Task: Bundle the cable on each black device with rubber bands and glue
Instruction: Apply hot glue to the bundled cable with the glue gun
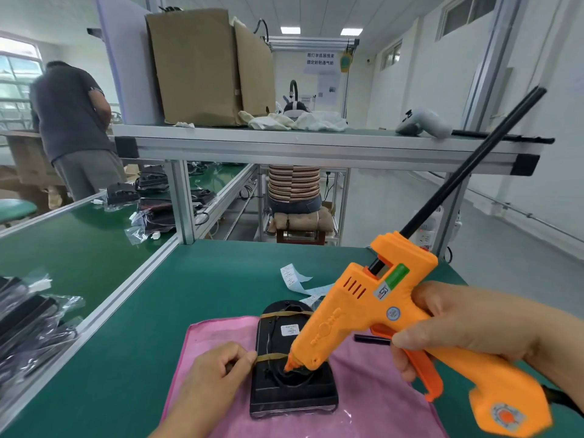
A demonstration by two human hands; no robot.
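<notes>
A black device point(278, 387) lies on a pink cloth point(373, 393) on the green table. Two rubber bands cross the device, one near its far end point(286, 314) and one at its middle point(271, 357). A thin black cable loops over its top. My right hand point(467, 330) grips an orange glue gun point(379, 311) with a long black glue stick point(467, 172) sticking out the back. Its nozzle tip touches the cable at the device's near part. My left hand point(218, 371) has curled fingers against the device's left edge, at the middle band.
Bagged black devices point(28, 324) are piled at the left, past an aluminium rail point(126, 289). Paper label strips point(297, 281) lie beyond the cloth. A shelf point(316, 143) overhead carries a cardboard box and rags. Two other people are farther back.
</notes>
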